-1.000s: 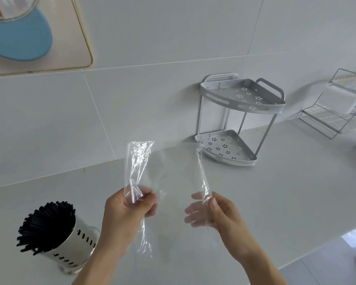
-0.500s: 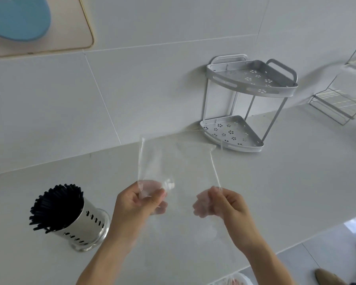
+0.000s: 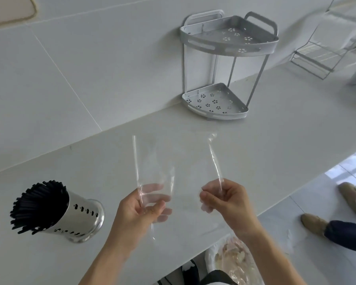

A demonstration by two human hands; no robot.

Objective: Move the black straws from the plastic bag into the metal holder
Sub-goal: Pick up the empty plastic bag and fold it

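head view, both hands [image 3: 141, 210] [image 3: 224, 202] pinching empty plastic bag [image 3: 173, 161], black straws [image 3: 39, 204] in metal holder [image 3: 80, 219]

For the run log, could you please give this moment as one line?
stage: straws moved | black straws: in metal holder | plastic bag: empty, held by left hand and right hand

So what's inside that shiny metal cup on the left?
The metal holder is packed with black straws, their ends fanning out past the rim. The wall hides their lower parts, so whether anything else sits underneath cannot be seen.
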